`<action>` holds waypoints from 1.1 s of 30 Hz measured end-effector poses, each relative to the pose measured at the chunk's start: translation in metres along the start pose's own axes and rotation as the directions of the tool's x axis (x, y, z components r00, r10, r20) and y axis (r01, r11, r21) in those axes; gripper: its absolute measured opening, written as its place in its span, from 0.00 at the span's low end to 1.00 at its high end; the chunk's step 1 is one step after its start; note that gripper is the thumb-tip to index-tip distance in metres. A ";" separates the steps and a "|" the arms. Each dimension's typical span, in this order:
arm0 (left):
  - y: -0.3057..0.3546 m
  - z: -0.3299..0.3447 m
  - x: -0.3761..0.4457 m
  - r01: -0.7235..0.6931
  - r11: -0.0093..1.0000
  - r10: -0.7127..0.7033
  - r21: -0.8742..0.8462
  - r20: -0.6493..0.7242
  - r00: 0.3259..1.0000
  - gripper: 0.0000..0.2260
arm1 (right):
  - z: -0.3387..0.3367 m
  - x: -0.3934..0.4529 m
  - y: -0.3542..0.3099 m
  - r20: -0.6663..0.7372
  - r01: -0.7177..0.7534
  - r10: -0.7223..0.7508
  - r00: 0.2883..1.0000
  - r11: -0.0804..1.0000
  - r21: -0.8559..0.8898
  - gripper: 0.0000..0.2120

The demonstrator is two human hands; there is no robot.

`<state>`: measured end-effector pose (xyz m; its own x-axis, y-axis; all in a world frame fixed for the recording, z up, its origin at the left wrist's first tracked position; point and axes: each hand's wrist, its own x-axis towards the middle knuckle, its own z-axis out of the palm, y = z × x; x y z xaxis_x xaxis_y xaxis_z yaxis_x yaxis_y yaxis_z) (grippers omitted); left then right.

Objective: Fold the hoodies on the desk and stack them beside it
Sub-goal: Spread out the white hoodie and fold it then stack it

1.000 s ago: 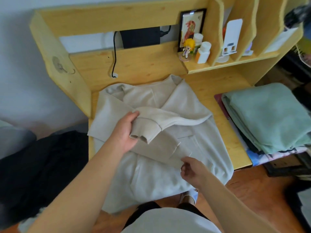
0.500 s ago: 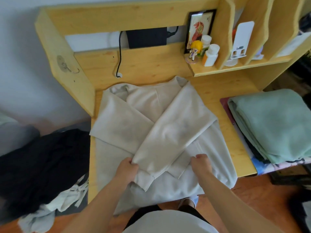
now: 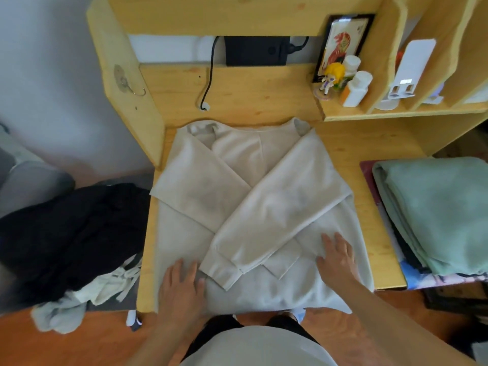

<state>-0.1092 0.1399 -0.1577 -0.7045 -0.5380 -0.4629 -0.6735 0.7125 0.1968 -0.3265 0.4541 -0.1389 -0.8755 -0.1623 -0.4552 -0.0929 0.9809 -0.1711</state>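
A cream hoodie lies flat on the wooden desk with both sleeves crossed over its body. My left hand presses flat on the lower left part of the hoodie, just left of the top sleeve's cuff. My right hand lies flat with spread fingers on the lower right part. A folded green hoodie tops a stack to the right of the desk.
A pile of black clothing and a pale garment lie on the left beside the desk. The back shelf holds a framed picture, a figurine and white bottles. A black cable hangs down.
My left hand laid the sleeve down across the hoodie and let go of it. Both hands then slid outward and now press flat on the lower body.
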 end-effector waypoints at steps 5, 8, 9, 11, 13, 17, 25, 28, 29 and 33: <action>0.030 -0.028 0.019 -0.158 0.986 0.149 -0.060 -0.144 0.978 0.23 | -0.012 0.005 -0.032 -0.134 0.205 -0.201 0.970 0.979 0.015 0.27; 0.070 -0.044 0.062 -0.335 0.942 0.324 -0.012 -0.225 0.919 0.21 | -0.026 0.042 -0.051 -0.128 0.290 -0.289 0.949 0.957 -0.016 0.28; 0.086 -0.049 0.079 -0.380 0.925 0.368 0.000 -0.251 0.895 0.20 | -0.032 0.057 -0.054 -0.124 0.291 -0.292 0.948 0.956 -0.025 0.29; 0.120 -0.060 0.113 -0.442 0.896 0.434 0.024 -0.251 0.865 0.20 | -0.043 0.088 -0.053 -0.089 0.279 -0.285 0.954 0.957 -0.076 0.29; 0.152 -0.071 0.147 -0.493 0.867 0.496 0.071 -0.204 0.844 0.26 | -0.044 0.117 -0.038 -0.041 0.267 -0.276 0.960 0.952 -0.147 0.29; 0.175 -0.080 0.209 -0.452 0.856 0.471 0.251 -0.017 0.882 0.25 | -0.025 0.147 -0.002 -0.075 0.244 -0.271 0.960 0.936 -0.254 0.32; 0.157 -0.099 0.226 -0.249 0.917 0.239 0.313 0.068 0.969 0.25 | -0.045 0.159 0.043 -0.079 0.212 -0.247 0.966 0.927 -0.309 0.31; 0.178 -0.100 0.223 -0.190 0.911 0.202 0.365 0.005 0.979 0.23 | -0.049 0.157 0.045 -0.058 0.220 -0.246 0.968 0.931 -0.291 0.32; 0.182 -0.100 0.221 -0.170 0.907 0.187 0.386 -0.006 0.982 0.22 | -0.048 0.157 0.045 -0.056 0.213 -0.237 0.970 0.936 -0.282 0.32; 0.179 -0.103 0.217 -0.140 0.881 0.157 0.453 0.000 0.988 0.22 | -0.048 0.157 0.055 -0.066 0.167 -0.193 0.979 0.943 -0.287 0.34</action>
<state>-0.4054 0.1041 -0.1339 -0.8015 -0.4198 -0.4259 -0.3934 0.9065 -0.1531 -0.4917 0.4877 -0.1781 -0.8706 -0.3412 -0.3545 -0.3698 0.9290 0.0139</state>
